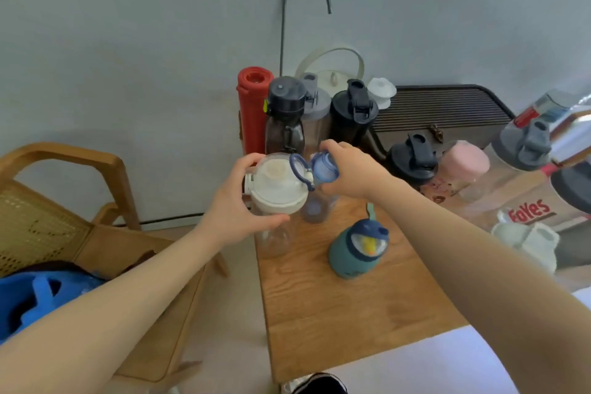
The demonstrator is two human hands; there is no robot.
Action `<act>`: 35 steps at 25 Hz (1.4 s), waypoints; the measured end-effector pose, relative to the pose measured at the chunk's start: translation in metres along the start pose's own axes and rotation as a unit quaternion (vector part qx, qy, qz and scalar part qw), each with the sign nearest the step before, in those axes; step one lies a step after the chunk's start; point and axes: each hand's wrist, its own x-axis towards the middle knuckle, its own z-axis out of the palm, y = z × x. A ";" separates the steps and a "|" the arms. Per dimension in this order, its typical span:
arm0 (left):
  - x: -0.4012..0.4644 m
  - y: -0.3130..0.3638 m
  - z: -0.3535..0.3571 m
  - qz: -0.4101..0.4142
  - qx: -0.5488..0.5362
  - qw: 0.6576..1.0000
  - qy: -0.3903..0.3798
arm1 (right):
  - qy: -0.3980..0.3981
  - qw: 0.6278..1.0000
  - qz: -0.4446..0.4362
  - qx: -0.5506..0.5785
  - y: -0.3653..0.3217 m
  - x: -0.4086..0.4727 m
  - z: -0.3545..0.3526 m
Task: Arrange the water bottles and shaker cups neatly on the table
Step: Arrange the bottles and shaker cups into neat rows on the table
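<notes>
My left hand [238, 201] grips a clear bottle with a white lid [275, 184] near the wooden table's [335, 313] left edge. Right beside it, my right hand [348, 169] grips the blue cap of a clear bottle [323, 168]. A teal bottle with a navy lid [358, 249] stands nearer me. Against the wall stand a red bottle [252, 109], a smoky bottle with a black lid [284, 118], a grey-lidded shaker [315, 105] and a black shaker [351, 112]. To the right are a black-lidded shaker [412, 163], a pink-lidded cup [465, 163] and a grey-lidded shaker [521, 144].
A dark slatted tray [441, 112] lies at the back right. A box printed with red letters [531, 211] and a pale white-lidded bottle [527, 243] are at the right edge. A rattan chair [64, 217] with a blue object [32, 304] stands left of the table.
</notes>
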 end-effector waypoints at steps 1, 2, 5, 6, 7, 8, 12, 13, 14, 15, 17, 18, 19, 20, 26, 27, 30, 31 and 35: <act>-0.001 0.003 0.008 -0.004 0.002 1.000 0.010 | -0.011 0.999 -0.003 -0.030 0.008 -0.002 -0.005; -0.002 0.006 0.015 -0.009 0.004 1.000 0.014 | -0.023 0.998 -0.001 -0.052 0.019 -0.006 -0.010; -0.006 0.012 0.039 -0.016 0.012 1.000 0.012 | -0.043 0.998 0.030 -0.031 0.051 -0.030 -0.019; -0.007 0.014 0.046 -0.016 0.016 1.000 0.012 | -0.042 0.998 0.041 -0.018 0.059 -0.039 -0.020; -0.008 0.015 0.052 -0.014 0.018 1.000 0.011 | -0.043 0.998 0.046 -0.017 0.065 -0.048 -0.020; -0.009 0.016 0.056 -0.011 0.022 1.000 0.010 | -0.047 0.998 0.046 -0.025 0.068 -0.055 -0.020; -0.010 0.019 0.066 -0.010 0.026 0.999 0.015 | -0.060 0.995 0.043 -0.060 0.074 -0.066 -0.018; -0.009 0.019 0.066 -0.012 0.026 0.999 0.015 | -0.063 0.995 0.048 -0.057 0.075 -0.067 -0.019; -0.009 0.018 0.066 -0.016 0.022 1.000 0.012 | -0.066 0.995 0.050 -0.059 0.075 -0.068 -0.019; -0.008 0.017 0.065 -0.023 0.016 1.000 0.007 | -0.067 0.995 0.047 -0.062 0.075 -0.068 -0.021; -0.008 0.019 0.061 -0.035 0.013 0.999 -0.009 | -0.049 0.998 0.021 -0.026 0.068 -0.067 -0.027; -0.008 0.020 0.058 -0.035 0.023 0.999 -0.022 | -0.025 1.000 0.004 0.009 0.062 -0.066 -0.031; -0.008 0.021 0.054 -0.033 0.037 0.998 -0.037 | 0.007 0.999 -0.017 0.037 0.053 -0.064 -0.036; -0.007 0.022 0.050 -0.035 0.047 0.997 -0.049 | 0.041 0.997 -0.036 0.049 0.045 -0.061 -0.041; 0.034 0.046 0.009 0.010 0.054 0.993 0.101 | 0.159 0.978 -0.108 0.082 0.002 -0.025 -0.063; 0.047 0.048 0.003 0.003 0.070 0.991 0.113 | 0.160 0.976 -0.096 0.110 -0.002 -0.015 -0.066; 0.079 0.045 -0.006 0.001 0.120 0.990 0.080 | 0.155 0.971 -0.039 0.176 -0.007 0.018 -0.071; 0.089 0.043 -0.008 0.018 0.141 0.987 0.071 | 0.148 0.974 -0.025 0.169 -0.006 0.030 -0.072; 0.128 0.047 -0.023 0.126 0.307 0.943 0.009 | 0.101 0.990 -0.031 0.091 -0.001 0.071 -0.080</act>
